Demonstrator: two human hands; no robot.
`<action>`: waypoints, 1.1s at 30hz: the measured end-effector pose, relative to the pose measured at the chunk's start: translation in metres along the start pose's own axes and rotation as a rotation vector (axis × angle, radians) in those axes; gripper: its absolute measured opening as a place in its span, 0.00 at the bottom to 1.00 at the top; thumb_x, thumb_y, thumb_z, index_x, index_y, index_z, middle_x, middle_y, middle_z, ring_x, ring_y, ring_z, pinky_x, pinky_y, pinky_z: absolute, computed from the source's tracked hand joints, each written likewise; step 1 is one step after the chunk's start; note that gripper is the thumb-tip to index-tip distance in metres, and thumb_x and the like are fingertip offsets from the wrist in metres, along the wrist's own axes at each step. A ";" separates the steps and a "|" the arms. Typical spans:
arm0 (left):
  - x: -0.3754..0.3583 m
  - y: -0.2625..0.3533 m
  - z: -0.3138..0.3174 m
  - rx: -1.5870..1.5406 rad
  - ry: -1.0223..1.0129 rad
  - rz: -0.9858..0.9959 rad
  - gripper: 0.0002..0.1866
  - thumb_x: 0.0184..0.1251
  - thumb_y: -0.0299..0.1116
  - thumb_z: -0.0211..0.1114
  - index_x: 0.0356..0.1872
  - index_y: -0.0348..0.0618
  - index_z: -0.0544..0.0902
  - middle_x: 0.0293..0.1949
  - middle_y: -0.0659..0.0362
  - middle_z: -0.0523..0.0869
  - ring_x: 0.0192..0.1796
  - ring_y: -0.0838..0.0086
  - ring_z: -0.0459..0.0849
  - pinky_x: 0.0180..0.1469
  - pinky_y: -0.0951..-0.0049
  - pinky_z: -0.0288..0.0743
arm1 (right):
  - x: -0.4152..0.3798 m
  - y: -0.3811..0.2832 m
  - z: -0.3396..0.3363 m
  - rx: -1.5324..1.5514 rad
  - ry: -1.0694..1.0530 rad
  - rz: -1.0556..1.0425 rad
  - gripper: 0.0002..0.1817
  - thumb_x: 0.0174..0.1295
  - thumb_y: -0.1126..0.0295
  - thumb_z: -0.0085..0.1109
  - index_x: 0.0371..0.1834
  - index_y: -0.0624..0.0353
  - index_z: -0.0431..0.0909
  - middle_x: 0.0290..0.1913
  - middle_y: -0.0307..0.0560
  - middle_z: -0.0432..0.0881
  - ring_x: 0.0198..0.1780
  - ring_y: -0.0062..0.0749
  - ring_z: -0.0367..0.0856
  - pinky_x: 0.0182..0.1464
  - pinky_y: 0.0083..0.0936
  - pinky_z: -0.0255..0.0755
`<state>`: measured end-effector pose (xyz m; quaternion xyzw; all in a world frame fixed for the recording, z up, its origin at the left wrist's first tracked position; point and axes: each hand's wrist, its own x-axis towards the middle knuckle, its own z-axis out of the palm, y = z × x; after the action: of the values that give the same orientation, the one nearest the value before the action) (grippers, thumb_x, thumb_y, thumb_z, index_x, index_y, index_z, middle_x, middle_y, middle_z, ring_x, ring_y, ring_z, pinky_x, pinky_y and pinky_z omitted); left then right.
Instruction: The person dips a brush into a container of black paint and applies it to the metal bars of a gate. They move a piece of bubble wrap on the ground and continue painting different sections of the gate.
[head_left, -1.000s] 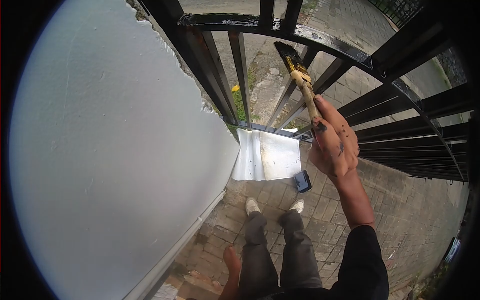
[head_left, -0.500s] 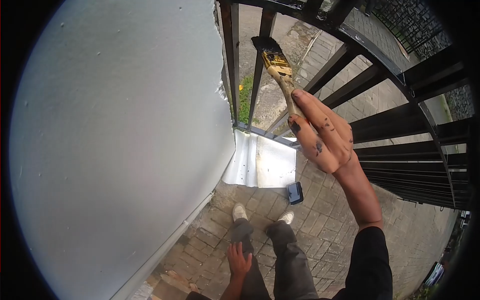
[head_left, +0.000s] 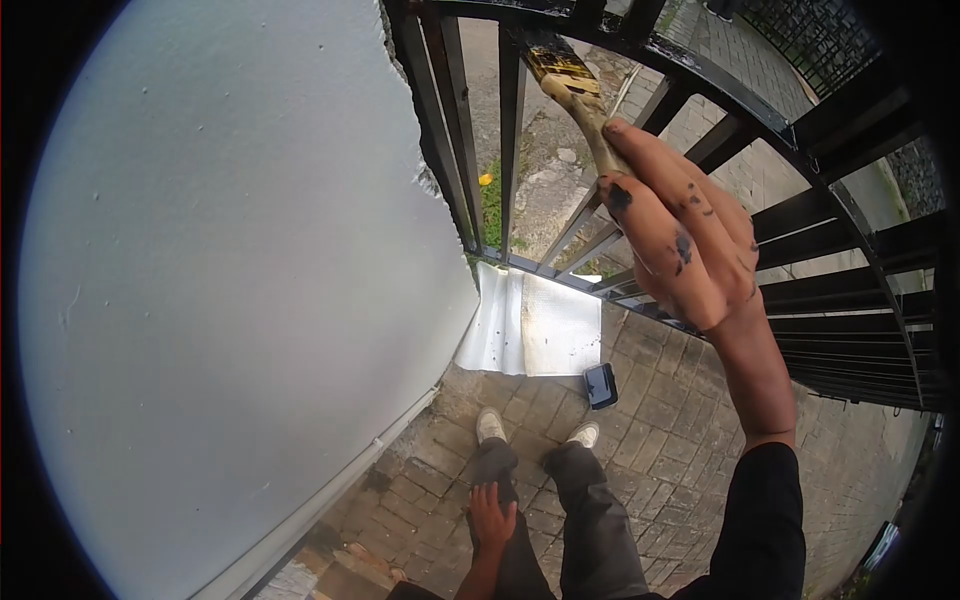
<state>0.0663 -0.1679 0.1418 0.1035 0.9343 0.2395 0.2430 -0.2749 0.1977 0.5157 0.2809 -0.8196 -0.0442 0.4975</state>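
Observation:
My right hand [head_left: 680,230], flecked with black paint, grips the wooden handle of a paintbrush [head_left: 575,85]. The brush's black bristles touch the upper rail of a black metal gate [head_left: 700,75], close to a vertical bar [head_left: 510,120]. My left hand [head_left: 492,515] rests on my left thigh at the bottom of the view, holding nothing. My feet in white shoes stand on the brick paving below.
A white plastered wall [head_left: 230,280] fills the left side. A white sheet [head_left: 530,325] lies on the brick paving [head_left: 680,440] at the gate's foot, with a dark phone [head_left: 600,385] beside it. Beyond the bars lie a paved road and grass.
My right hand has lifted the brush from a vertical bar up to the top rail. My left hand has settled on my thigh.

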 end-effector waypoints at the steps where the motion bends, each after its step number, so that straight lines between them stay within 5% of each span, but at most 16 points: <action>1: 0.001 0.000 0.001 -0.005 0.002 -0.002 0.35 0.56 0.42 0.67 0.64 0.40 0.67 0.62 0.42 0.68 0.68 0.45 0.60 0.71 0.46 0.50 | -0.002 -0.002 -0.009 0.001 -0.059 0.043 0.13 0.49 0.73 0.65 0.39 0.61 0.78 0.43 0.59 0.82 0.42 0.41 0.86 0.37 0.28 0.85; 5: -0.001 -0.001 0.004 -0.013 0.004 0.000 0.36 0.56 0.43 0.67 0.64 0.40 0.66 0.63 0.42 0.68 0.69 0.45 0.60 0.71 0.45 0.50 | -0.003 0.000 -0.022 0.097 -0.139 0.102 0.13 0.49 0.74 0.65 0.38 0.62 0.78 0.41 0.59 0.82 0.40 0.41 0.86 0.36 0.28 0.84; 8: -0.001 0.000 0.008 -0.014 0.013 0.006 0.36 0.56 0.43 0.67 0.65 0.41 0.66 0.63 0.42 0.67 0.69 0.45 0.60 0.71 0.45 0.50 | 0.010 0.009 -0.009 0.072 -0.113 -0.001 0.16 0.49 0.83 0.60 0.43 0.68 0.77 0.48 0.65 0.81 0.47 0.50 0.85 0.42 0.37 0.85; 12: -0.002 0.002 0.007 -0.013 -0.011 -0.025 0.35 0.58 0.43 0.66 0.65 0.41 0.66 0.63 0.42 0.67 0.70 0.45 0.59 0.71 0.45 0.50 | 0.021 0.008 0.019 0.084 0.086 -0.131 0.16 0.49 0.83 0.59 0.45 0.67 0.78 0.48 0.65 0.81 0.46 0.49 0.85 0.42 0.36 0.86; 21: -0.004 0.004 0.010 -0.002 0.028 -0.036 0.35 0.58 0.44 0.66 0.64 0.40 0.67 0.62 0.41 0.68 0.69 0.45 0.60 0.71 0.45 0.50 | 0.030 0.002 0.013 0.050 -0.067 0.014 0.14 0.49 0.81 0.61 0.41 0.64 0.80 0.48 0.57 0.83 0.44 0.41 0.86 0.40 0.31 0.85; 25: -0.003 0.006 0.013 -0.004 0.027 -0.022 0.35 0.58 0.44 0.66 0.64 0.40 0.67 0.62 0.41 0.68 0.69 0.45 0.61 0.71 0.45 0.51 | 0.032 0.006 0.025 0.101 0.058 -0.104 0.14 0.50 0.81 0.62 0.42 0.64 0.79 0.51 0.58 0.81 0.46 0.44 0.85 0.40 0.33 0.85; 33: -0.001 0.004 0.016 -0.008 0.051 -0.038 0.34 0.58 0.44 0.65 0.63 0.39 0.68 0.61 0.41 0.69 0.68 0.44 0.62 0.71 0.45 0.51 | 0.028 0.000 0.012 0.053 -0.023 -0.081 0.14 0.55 0.82 0.59 0.46 0.66 0.75 0.49 0.67 0.80 0.45 0.49 0.85 0.39 0.33 0.86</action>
<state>0.0751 -0.1583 0.1324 0.0785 0.9411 0.2409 0.2240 -0.2949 0.1815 0.5317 0.3264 -0.8140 -0.0457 0.4784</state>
